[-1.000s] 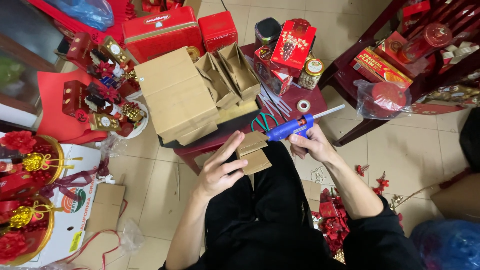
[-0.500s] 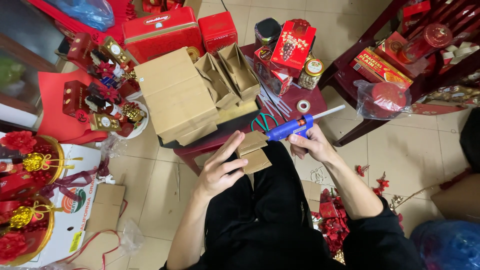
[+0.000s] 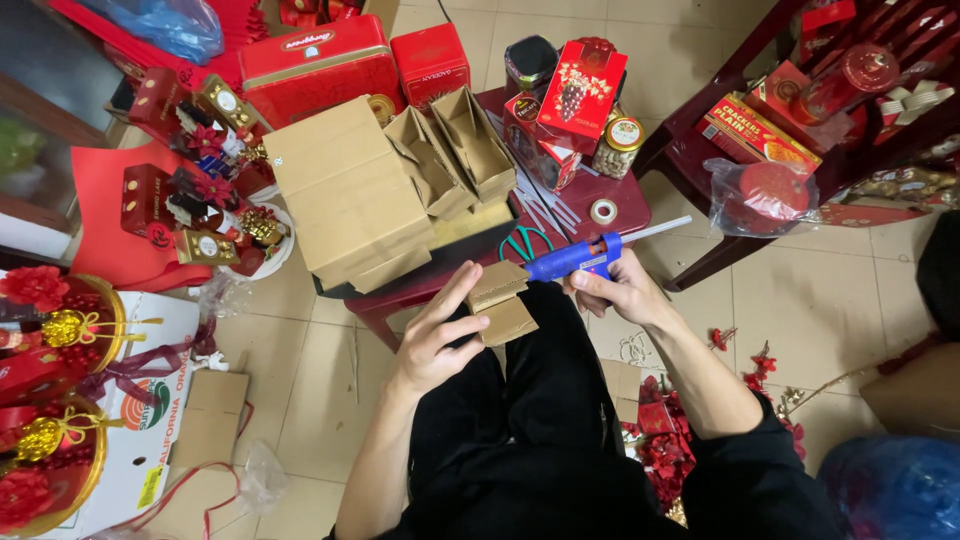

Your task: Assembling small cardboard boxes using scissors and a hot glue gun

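the left hand (image 3: 440, 335) was curled loosely around a small folded cardboard piece (image 3: 503, 300), fingers spread along its near side and thumb underneath, holding it over the lap just off the front edge of the low dark red table (image 3: 620, 195). the right hand (image 3: 622, 290) was closed in a firm grip on the handle of a blue glue gun (image 3: 575, 258), its nozzle aimed left at the top flap of the cardboard piece and very near it; whether the tip touched the card could not be told. on the table, green-handled scissors (image 3: 525, 242) lay at the front edge just beyond the cardboard, a small tape roll (image 3: 603, 211) sat toward the right edge, and a stack of flat brown boxes (image 3: 345, 195) covered the left side, with two open cardboard trays (image 3: 455, 150) behind it. judging from this, the main risk was hot glue reaching the left fingers, since they sat so close to the nozzle; a drip could also fall on the dark trousers below, because the piece was held in the air and not on the table. the light card might also bend or shift under the nozzle's pressure, smearing the glue line
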